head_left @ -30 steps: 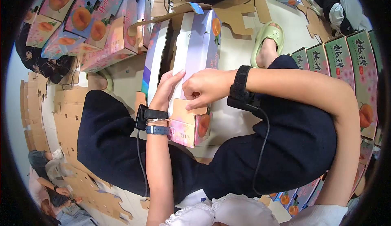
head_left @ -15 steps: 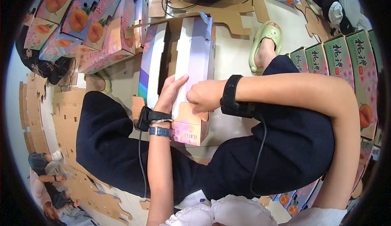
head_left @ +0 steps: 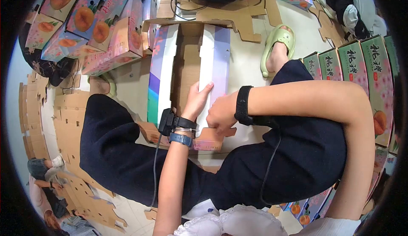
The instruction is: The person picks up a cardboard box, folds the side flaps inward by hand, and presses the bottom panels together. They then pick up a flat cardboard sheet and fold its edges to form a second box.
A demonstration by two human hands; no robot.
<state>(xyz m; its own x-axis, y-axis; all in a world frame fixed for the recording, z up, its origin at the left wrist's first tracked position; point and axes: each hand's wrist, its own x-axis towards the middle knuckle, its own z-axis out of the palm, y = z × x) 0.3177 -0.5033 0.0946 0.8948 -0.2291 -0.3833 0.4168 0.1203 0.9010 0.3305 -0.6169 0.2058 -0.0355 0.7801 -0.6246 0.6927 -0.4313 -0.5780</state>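
The open box (head_left: 220, 57) is lying on the floor (head_left: 246, 61) between the person's legs, its long opening facing up and running from near to far. The left hand (head_left: 197, 101) is reaching into the near part of the opening; its grip is grasping the right-hand top panel, with the thumb resting over the panel's white strip and the fingers going down inside. The right hand (head_left: 222, 113) is sitting just to the right, its fingers curling at the near right corner and touching the near flap (head_left: 210, 135); whether its grip is pinching the flap, I cannot tell. A second flap (head_left: 149, 132) is sticking out at the near left corner.

Cut cardboard (head_left: 221, 15) is lying beyond the box's far end. Peach-printed boxes (head_left: 85, 18) are crowding together at far left, and green-topped boxes (head_left: 353, 61) are standing in a row at right. A green slipper (head_left: 282, 36) is showing at far right. Another person (head_left: 42, 193) is staying near flat cardboard sheets (head_left: 87, 193) at near left.
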